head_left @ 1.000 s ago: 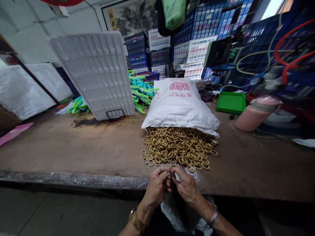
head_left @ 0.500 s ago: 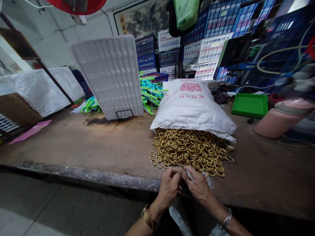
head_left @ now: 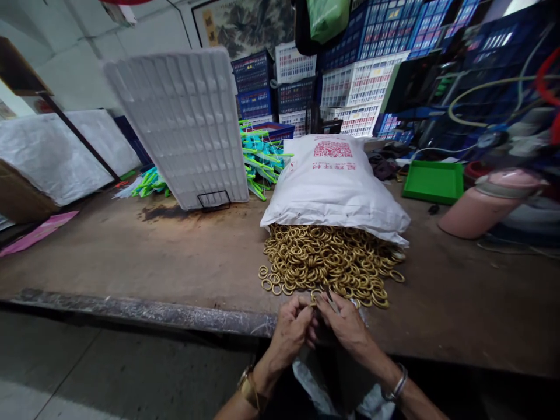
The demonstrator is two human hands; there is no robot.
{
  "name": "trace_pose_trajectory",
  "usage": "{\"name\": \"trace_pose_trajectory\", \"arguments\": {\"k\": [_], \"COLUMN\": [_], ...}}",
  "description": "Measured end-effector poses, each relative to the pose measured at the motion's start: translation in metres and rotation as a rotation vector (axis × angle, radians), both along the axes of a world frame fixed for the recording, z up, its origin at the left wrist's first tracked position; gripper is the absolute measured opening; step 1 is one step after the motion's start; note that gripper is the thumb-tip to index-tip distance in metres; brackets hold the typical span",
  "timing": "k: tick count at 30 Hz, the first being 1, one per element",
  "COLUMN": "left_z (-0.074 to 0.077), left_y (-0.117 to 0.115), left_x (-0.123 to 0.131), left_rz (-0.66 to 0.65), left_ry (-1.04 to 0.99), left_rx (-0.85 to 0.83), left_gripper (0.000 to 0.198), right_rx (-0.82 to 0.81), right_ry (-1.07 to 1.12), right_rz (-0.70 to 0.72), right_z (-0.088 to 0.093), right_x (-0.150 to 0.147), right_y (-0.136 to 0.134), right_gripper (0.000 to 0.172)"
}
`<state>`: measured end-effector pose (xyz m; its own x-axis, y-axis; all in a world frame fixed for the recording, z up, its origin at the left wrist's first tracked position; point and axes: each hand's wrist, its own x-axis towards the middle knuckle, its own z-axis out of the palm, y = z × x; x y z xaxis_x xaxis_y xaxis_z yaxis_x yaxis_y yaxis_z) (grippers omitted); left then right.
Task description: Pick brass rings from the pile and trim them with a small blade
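Note:
Both hands meet at the table's front edge, just before a heap of brass-coloured rings [head_left: 324, 256]. My left hand [head_left: 289, 326] is closed, fingertips pinched on a single ring [head_left: 314, 296]. Against it, my right hand [head_left: 347, 329] is closed around a thin, dark tool [head_left: 331, 297]; its kind is mostly hidden by the fingers. The rings spill from the mouth of a white woven sack [head_left: 336, 192] with red print, lying on its side. Pale plastic sheeting [head_left: 312, 382] shows below my wrists.
A grey ribbed panel [head_left: 184, 128] stands upright in a wire holder on the table [head_left: 175, 256]. Green-and-turquoise plastic pieces [head_left: 260, 154] lie behind it. To the right are a green tray [head_left: 433, 182] and a pink bottle [head_left: 485, 204]. Stacked crates [head_left: 371, 76] fill the back.
The view has shifted slightly, so the table scene sits a little left and higher. My hands stay together; a ring now shows more plainly at the left fingertips.

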<state>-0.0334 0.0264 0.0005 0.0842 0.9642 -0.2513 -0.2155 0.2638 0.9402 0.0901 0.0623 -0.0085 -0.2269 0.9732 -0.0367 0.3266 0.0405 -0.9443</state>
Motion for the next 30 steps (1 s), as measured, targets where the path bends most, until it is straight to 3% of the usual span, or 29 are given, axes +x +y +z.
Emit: {"name": "trace_pose_trajectory", "arguments": {"k": [4, 11, 22, 30], "left_z": [0.004, 0.009, 0.02, 0.007], "left_y": [-0.005, -0.01, -0.015, -0.012], "left_x": [0.0, 0.004, 0.003, 0.006], "left_rz": [-0.003, 0.04, 0.051, 0.079], "left_ry": [-0.022, 0.097, 0.057, 0.083], "left_rx": [0.002, 0.037, 0.026, 0.04], "left_gripper": [0.029, 0.028, 0.028, 0.03], "right_rx": [-0.104, 0.025, -0.011, 0.014], "right_ry": [0.075, -0.01, 0.029, -0.006], "right_rz": [0.003, -0.006, 0.069, 0.03], "right_z": [-0.001, 0.007, 0.007, 0.013], "right_x": [0.001, 0.0, 0.003, 0.003], "right_y": [-0.006, -0.009, -0.009, -0.013], "right_gripper": [0.034, 0.03, 0.031, 0.03]}}
